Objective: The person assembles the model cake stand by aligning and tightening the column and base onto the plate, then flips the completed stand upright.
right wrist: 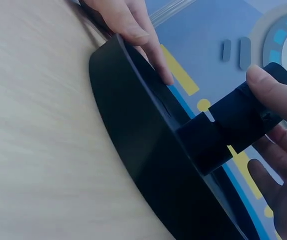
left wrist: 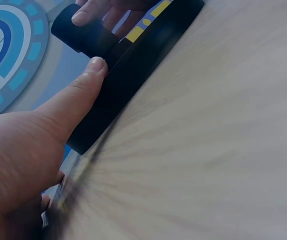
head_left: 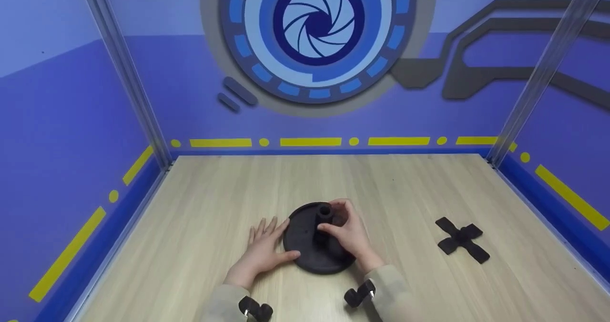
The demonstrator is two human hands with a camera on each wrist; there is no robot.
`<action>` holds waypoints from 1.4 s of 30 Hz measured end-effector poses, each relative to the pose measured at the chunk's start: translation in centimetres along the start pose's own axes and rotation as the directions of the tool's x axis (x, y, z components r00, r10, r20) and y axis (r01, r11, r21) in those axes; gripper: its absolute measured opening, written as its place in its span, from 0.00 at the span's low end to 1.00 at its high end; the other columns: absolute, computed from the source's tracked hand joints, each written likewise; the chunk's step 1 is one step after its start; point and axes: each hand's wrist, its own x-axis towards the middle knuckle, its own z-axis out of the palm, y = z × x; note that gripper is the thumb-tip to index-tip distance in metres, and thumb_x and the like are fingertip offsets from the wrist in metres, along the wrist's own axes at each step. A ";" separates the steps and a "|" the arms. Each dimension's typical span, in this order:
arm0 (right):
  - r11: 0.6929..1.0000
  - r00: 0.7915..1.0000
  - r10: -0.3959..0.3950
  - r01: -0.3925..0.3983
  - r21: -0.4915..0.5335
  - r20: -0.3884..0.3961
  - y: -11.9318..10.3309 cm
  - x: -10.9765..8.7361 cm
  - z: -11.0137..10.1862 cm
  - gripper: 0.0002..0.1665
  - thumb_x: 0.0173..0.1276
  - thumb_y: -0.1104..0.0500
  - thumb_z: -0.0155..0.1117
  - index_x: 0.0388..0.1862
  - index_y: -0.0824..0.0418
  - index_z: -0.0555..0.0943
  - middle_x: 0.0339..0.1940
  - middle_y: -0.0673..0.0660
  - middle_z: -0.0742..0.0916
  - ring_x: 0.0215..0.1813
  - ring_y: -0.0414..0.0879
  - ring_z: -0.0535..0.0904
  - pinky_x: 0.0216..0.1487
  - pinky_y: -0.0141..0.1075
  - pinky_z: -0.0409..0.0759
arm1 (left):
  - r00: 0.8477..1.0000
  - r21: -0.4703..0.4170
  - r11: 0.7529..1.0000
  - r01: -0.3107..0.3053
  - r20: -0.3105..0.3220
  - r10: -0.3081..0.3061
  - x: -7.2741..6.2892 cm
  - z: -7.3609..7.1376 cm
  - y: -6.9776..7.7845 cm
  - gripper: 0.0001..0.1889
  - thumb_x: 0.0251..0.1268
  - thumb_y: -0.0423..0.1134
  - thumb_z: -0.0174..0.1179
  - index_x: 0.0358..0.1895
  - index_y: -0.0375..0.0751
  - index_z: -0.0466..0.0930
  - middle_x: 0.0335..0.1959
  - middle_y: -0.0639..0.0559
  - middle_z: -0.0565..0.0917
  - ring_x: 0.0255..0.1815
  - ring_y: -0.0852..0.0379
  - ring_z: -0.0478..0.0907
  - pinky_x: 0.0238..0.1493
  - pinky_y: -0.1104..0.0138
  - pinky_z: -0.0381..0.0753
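Note:
A round black disc-shaped base with a raised rim lies on the table in front of me. My left hand rests at its left edge, the thumb on the rim and the straight fingers spread beside it. My right hand pinches a short black tube between thumb and fingers. The tube sits end to end on a black stub rising from the base. A notch-like gap shows at the joint in the right wrist view. Whether the two parts are locked together I cannot tell.
A flat black four-armed cross piece with a raised centre lies on the right of the wooden table. Blue panels with yellow marks and metal posts enclose the table at the back and sides.

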 end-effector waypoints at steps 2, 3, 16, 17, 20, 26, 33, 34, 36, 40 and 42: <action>1.000 1.000 0.007 -0.007 0.008 0.029 -0.1 0.0 -0.2 0.40 0.53 0.62 0.84 0.64 0.60 0.76 0.56 0.60 0.87 0.61 0.52 0.82 0.65 0.44 0.82 | 1.000 -0.001 1.000 0.006 0.002 -0.006 0.0 0.1 -0.1 0.51 0.58 0.69 0.67 0.82 0.52 0.59 0.84 0.34 0.53 0.85 0.28 0.38 0.82 0.33 0.31; 1.000 0.999 0.010 -0.011 0.010 0.050 -0.1 0.1 -0.3 0.41 0.54 0.62 0.83 0.67 0.60 0.75 0.59 0.60 0.86 0.63 0.54 0.81 0.67 0.45 0.80 | 1.000 -0.001 1.000 0.006 0.002 -0.006 0.0 0.1 -0.1 0.51 0.58 0.69 0.67 0.82 0.52 0.59 0.84 0.34 0.53 0.85 0.28 0.38 0.82 0.33 0.31; 0.977 0.944 -0.083 0.015 0.211 0.319 -0.2 0.5 -1.7 0.34 0.71 0.70 0.63 0.74 0.73 0.68 0.72 0.71 0.77 0.70 0.28 0.73 0.71 0.21 0.69 | 1.000 -0.026 0.999 0.021 0.006 -0.021 -0.1 -0.1 0.0 0.50 0.58 0.67 0.68 0.82 0.53 0.60 0.84 0.34 0.52 0.86 0.29 0.37 0.83 0.34 0.29; 0.978 0.945 -0.080 0.013 0.208 0.316 -0.2 0.6 -1.7 0.33 0.71 0.70 0.63 0.73 0.73 0.69 0.72 0.71 0.78 0.70 0.29 0.74 0.70 0.21 0.70 | 1.000 -0.023 1.000 0.020 0.005 -0.020 -0.1 -0.1 0.0 0.50 0.58 0.67 0.68 0.82 0.53 0.60 0.84 0.34 0.53 0.86 0.29 0.37 0.83 0.34 0.29; 0.982 0.952 -0.052 -0.006 0.188 0.301 -0.2 0.6 -1.7 0.32 0.70 0.70 0.64 0.72 0.71 0.71 0.71 0.71 0.79 0.69 0.32 0.75 0.69 0.22 0.72 | 1.000 -0.017 1.000 0.019 0.003 -0.019 -0.1 -0.1 0.0 0.50 0.58 0.68 0.68 0.82 0.53 0.60 0.84 0.34 0.53 0.86 0.29 0.38 0.83 0.34 0.29; 0.989 0.968 0.015 -0.051 0.140 0.251 -0.4 0.6 -1.5 0.31 0.67 0.70 0.69 0.69 0.69 0.75 0.69 0.69 0.81 0.71 0.51 0.77 0.70 0.32 0.76 | 1.000 -0.019 1.000 0.018 0.000 -0.018 -0.1 -0.1 0.1 0.50 0.58 0.67 0.69 0.81 0.52 0.60 0.84 0.33 0.53 0.85 0.28 0.38 0.83 0.34 0.30; 0.996 0.988 0.017 -0.030 0.081 0.155 -0.4 0.5 -1.0 0.28 0.63 0.68 0.74 0.61 0.67 0.79 0.63 0.66 0.85 0.67 0.55 0.80 0.69 0.39 0.80 | 1.000 -0.016 1.000 0.011 0.000 -0.011 0.0 0.0 0.0 0.50 0.58 0.67 0.68 0.81 0.53 0.60 0.84 0.33 0.53 0.85 0.28 0.38 0.83 0.34 0.30; 0.997 0.990 0.012 -0.022 0.073 0.141 -0.4 0.5 -1.0 0.27 0.62 0.68 0.75 0.60 0.67 0.80 0.62 0.66 0.86 0.66 0.54 0.81 0.68 0.38 0.80 | 1.000 -0.015 1.000 0.010 -0.001 -0.010 0.0 0.0 0.0 0.50 0.58 0.67 0.68 0.81 0.53 0.60 0.84 0.33 0.53 0.85 0.28 0.38 0.83 0.34 0.30; 0.998 0.993 0.007 -0.013 0.055 0.115 -0.4 0.5 -0.8 0.27 0.60 0.67 0.77 0.58 0.66 0.80 0.60 0.65 0.87 0.64 0.52 0.82 0.66 0.35 0.80 | 1.000 -0.014 1.000 0.007 -0.004 -0.007 0.1 0.0 -0.1 0.50 0.58 0.67 0.68 0.81 0.53 0.60 0.84 0.33 0.53 0.85 0.28 0.38 0.82 0.34 0.30; 1.000 0.998 0.000 0.000 0.006 0.063 -0.2 0.4 -0.5 0.27 0.57 0.65 0.80 0.56 0.63 0.81 0.56 0.62 0.88 0.61 0.50 0.84 0.63 0.29 0.79 | 1.000 -0.011 1.000 0.004 -0.006 -0.004 0.1 0.0 -0.1 0.50 0.58 0.68 0.68 0.81 0.53 0.60 0.84 0.33 0.53 0.85 0.28 0.38 0.82 0.33 0.30; 1.000 0.999 -0.005 0.006 -0.026 0.036 -0.2 0.3 -0.3 0.28 0.56 0.63 0.81 0.55 0.62 0.80 0.55 0.60 0.89 0.59 0.49 0.84 0.62 0.28 0.78 | 1.000 -0.011 1.000 0.005 -0.004 -0.005 0.1 0.0 -0.2 0.50 0.58 0.67 0.68 0.82 0.53 0.59 0.84 0.33 0.53 0.85 0.28 0.38 0.82 0.33 0.30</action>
